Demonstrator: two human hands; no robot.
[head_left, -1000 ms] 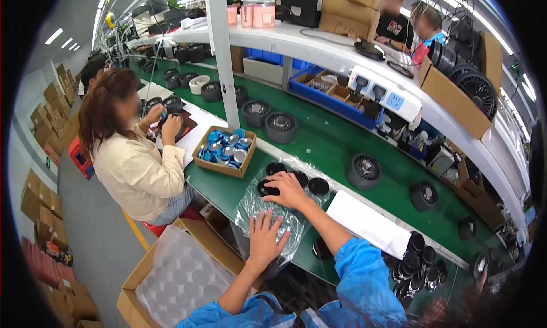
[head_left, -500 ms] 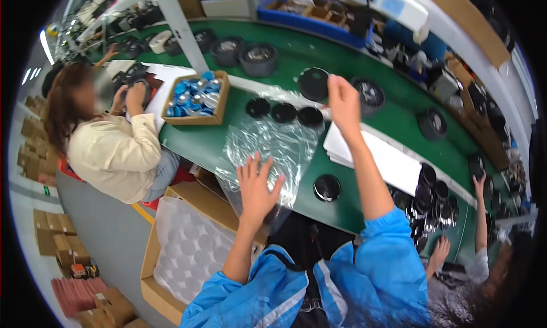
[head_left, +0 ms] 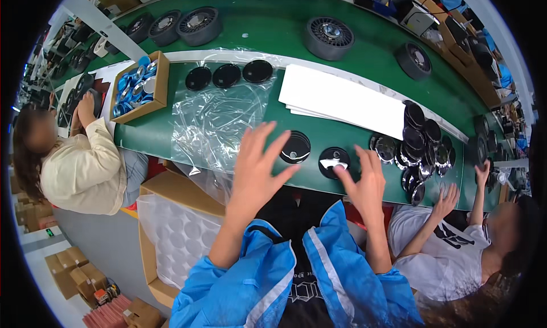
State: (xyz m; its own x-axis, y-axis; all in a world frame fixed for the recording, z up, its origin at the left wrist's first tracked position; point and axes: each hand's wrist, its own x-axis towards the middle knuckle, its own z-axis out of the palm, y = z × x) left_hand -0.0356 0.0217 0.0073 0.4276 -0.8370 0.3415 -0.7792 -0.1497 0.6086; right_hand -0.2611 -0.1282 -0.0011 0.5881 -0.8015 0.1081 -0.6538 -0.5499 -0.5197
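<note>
Head view: two black discs point(head_left: 296, 144) lying on the desk point(head_left: 145, 138)
Left grip point(head_left: 254, 169) and right grip point(head_left: 367, 183) are standing open by them. A box point(head_left: 162, 84) is holding blue and silver caps point(head_left: 135, 90), a carton point(head_left: 149, 258) a round-patterned sheet point(head_left: 178, 232).

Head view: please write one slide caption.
Left hand and right hand near two black discs on a green table.

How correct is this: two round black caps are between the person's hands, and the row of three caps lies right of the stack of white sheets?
The side is wrong: in the head view, the row of three caps lies left of the stack of white sheets. Two round black caps are between the left hand and right hand.
</note>
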